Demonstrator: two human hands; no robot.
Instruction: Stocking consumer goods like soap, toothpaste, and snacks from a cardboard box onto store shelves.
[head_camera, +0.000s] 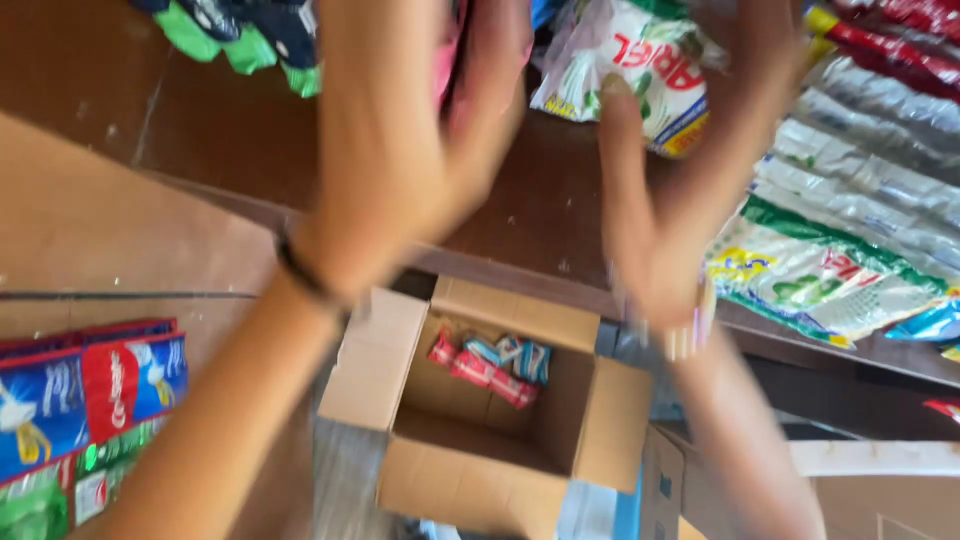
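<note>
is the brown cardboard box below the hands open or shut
Open: the brown cardboard box has its flaps folded outward, and small red and blue packets show at its bottom.

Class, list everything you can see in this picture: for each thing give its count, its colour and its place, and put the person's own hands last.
cardboard box: one, brown, open, bottom centre.
small packets: several, red and blue, inside the box.
white bag: one, white with green and red, top centre on the shelf.
sachet strips: many, silver, white and green, right side.
toothpaste cartons: a stack, red, blue and green, lower left.
green-and-navy packets: a few, top left.
wooden shelf: one, dark brown, across the top.
left hand: raised, blurred, black wristband, holding nothing.
right hand: raised, blurred, holding nothing.
</note>
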